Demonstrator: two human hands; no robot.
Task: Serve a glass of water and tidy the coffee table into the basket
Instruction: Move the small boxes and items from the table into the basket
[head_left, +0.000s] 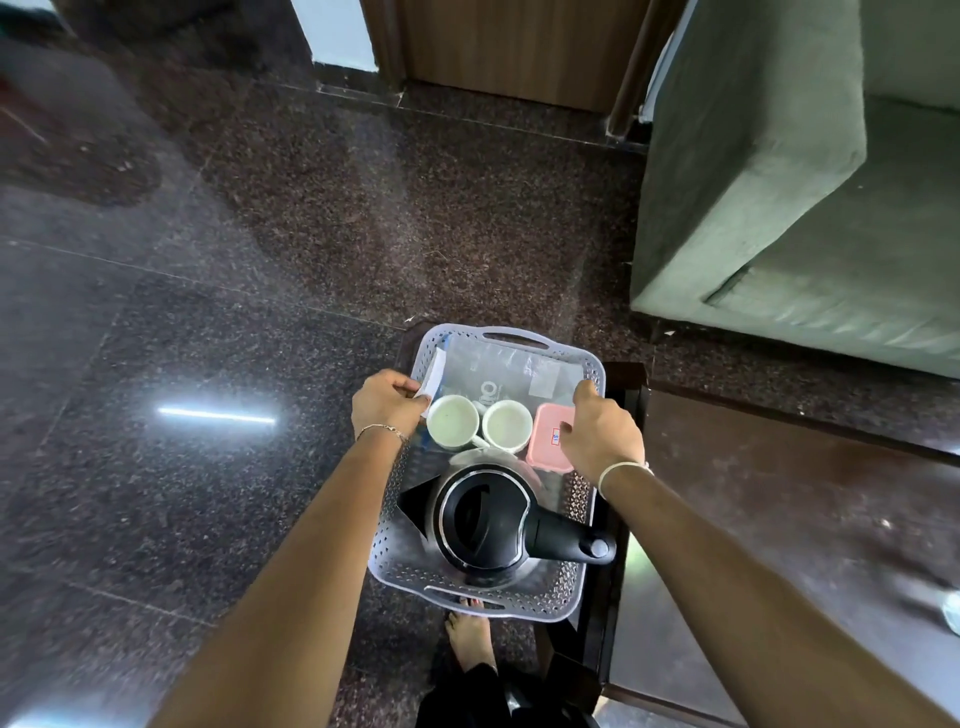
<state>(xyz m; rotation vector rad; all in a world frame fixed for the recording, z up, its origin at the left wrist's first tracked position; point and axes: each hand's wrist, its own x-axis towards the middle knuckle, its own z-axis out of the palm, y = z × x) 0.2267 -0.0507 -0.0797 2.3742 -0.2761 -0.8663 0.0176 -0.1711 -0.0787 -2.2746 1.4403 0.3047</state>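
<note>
The left hand (388, 402) has its fingers curled closed around the left rim of a pale perforated plastic basket (569, 590). The right hand (602, 434) grips the right rim, fingers wrapped over the edge. Inside the basket, two white mugs (453, 420) sit side by side near the middle, a pink lidded container (549, 434) just beside them, and a black-lidded kettle (480, 525) at the near end. Clear plastic packets (511, 366) lie at the far end. A dark table (779, 509) stands to the right, and a green sofa (789, 182) beyond it.
</note>
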